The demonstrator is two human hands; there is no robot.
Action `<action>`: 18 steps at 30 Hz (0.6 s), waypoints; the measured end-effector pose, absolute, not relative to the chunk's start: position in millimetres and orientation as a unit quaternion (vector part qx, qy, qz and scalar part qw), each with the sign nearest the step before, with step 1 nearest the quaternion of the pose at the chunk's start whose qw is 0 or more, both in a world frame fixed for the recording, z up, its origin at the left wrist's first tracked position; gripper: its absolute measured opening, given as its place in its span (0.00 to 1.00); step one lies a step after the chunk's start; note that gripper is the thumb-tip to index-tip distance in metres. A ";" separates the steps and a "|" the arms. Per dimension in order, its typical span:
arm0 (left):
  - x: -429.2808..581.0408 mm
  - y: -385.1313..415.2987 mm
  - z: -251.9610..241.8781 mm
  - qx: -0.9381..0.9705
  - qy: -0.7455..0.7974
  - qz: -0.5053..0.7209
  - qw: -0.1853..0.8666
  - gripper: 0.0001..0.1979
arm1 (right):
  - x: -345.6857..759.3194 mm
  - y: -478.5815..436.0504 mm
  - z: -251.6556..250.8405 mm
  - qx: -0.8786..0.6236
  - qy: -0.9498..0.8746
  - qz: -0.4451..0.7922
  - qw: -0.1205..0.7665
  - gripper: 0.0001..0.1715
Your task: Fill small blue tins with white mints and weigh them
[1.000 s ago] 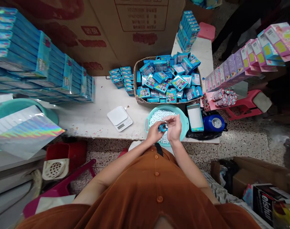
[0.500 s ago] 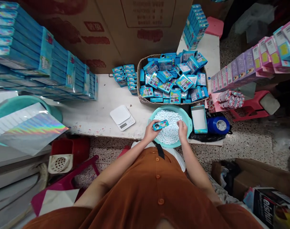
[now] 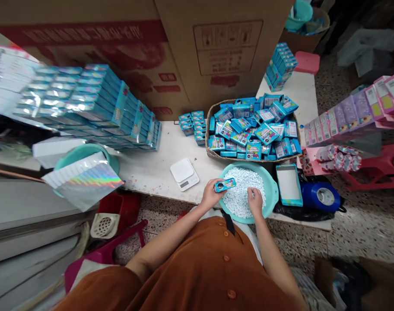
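My left hand [image 3: 211,196] is closed round a small blue candy box [image 3: 225,185], held over the left rim of a teal basin [image 3: 272,186]. The basin is full of small white candies [image 3: 240,190]. My right hand [image 3: 255,201] rests in those candies with its fingers curled; what it grips, if anything, is hidden. Just behind the basin stands a woven basket [image 3: 209,147] heaped with several of the same blue boxes. A white digital scale [image 3: 184,173] lies on the white table [image 3: 151,166] to the left of my hands.
Stacks of blue cartons [image 3: 96,101] fill the table's left side, with large cardboard boxes [image 3: 190,52] behind. An open blue tray box [image 3: 289,184] and a blue tape roll [image 3: 322,196] lie right of the basin. Pink packs [image 3: 349,108] stand far right. Holographic sheets [image 3: 83,179] rest on another teal basin.
My hands were together at the small box; the right one has dropped into the candies while the left keeps the box. The camera view has shifted, sliding the scene rightward and down.
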State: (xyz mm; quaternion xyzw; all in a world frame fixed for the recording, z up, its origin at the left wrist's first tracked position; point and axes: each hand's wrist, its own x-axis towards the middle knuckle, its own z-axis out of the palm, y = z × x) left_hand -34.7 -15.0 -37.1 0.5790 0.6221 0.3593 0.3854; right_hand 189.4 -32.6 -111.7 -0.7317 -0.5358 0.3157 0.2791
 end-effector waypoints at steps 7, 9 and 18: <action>-129.8 42.9 -70.9 0.356 0.803 0.375 0.297 0.16 | 175.6 -53.1 -118.1 -0.771 -0.468 0.345 0.260 0.28; -158.9 70.3 -83.1 0.288 0.829 0.366 0.311 0.14 | 173.3 -58.8 -117.7 -0.788 -0.446 0.341 0.254 0.28; -224.0 176.9 -126.8 0.141 0.901 0.326 0.250 0.19 | 142.5 -82.5 -116.9 -0.839 -0.350 0.348 0.229 0.31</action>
